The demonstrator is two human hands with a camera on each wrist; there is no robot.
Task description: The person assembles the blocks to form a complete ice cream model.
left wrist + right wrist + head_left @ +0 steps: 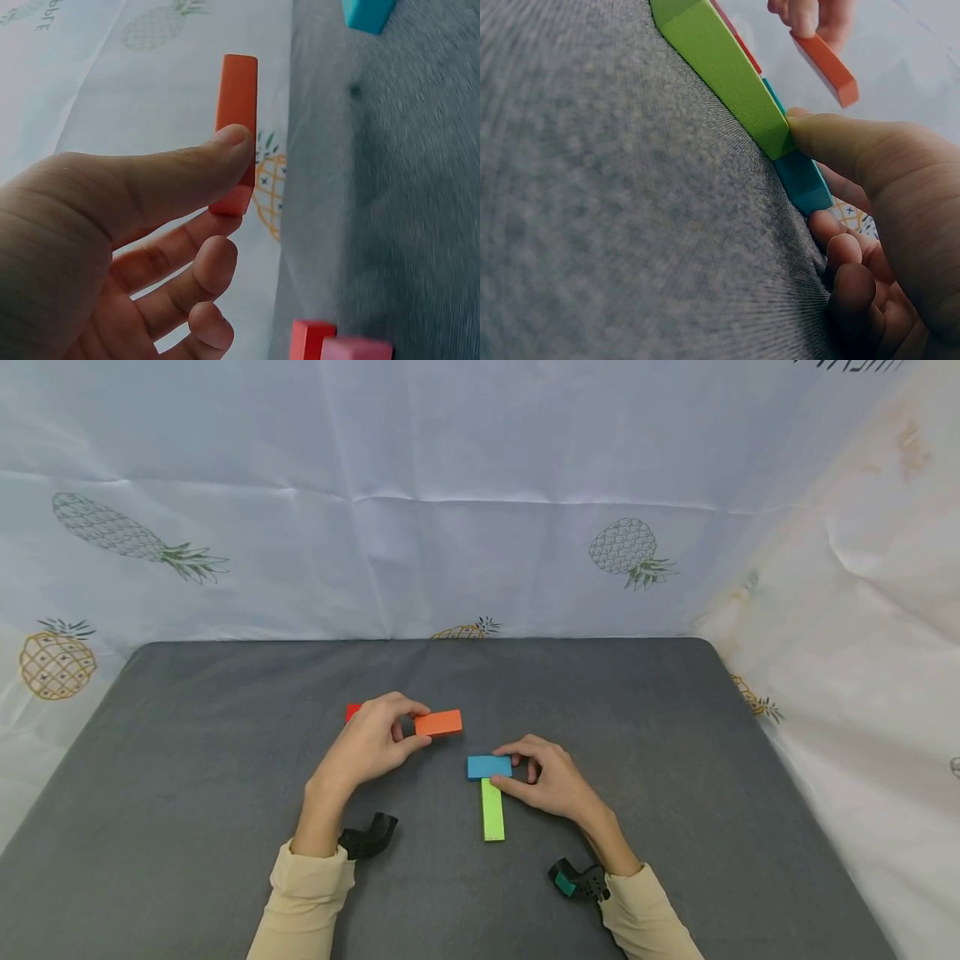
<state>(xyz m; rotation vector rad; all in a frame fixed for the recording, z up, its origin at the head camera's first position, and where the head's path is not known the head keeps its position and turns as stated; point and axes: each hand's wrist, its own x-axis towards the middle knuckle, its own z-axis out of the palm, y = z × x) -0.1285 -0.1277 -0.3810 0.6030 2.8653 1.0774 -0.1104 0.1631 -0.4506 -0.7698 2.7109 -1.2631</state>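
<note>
Left fingers: thumb and forefinger pinch one end of the orange block, so most of its length juts free to the right, lifted off the bench; the other fingers hang loosely curled beneath.
Left hand: hovers over the middle of the bench, wrist cocked, with the block held flat and level.
Right fingers: the thumb presses where the green block meets the blue block, the forefinger curls over the blue block's right end; the grip looks meant to keep the two from sliding.
Right hand: rests on the bench just right of the pair.
Blue and green blocks: touching, forming a T, blue across the far end of the green, both lying flat.
Red block: mostly hidden behind the left hand; the left wrist view shows a pink block beside it.
Bench: dark grey cloth, with a pineapple-print sheet hung behind.
</note>
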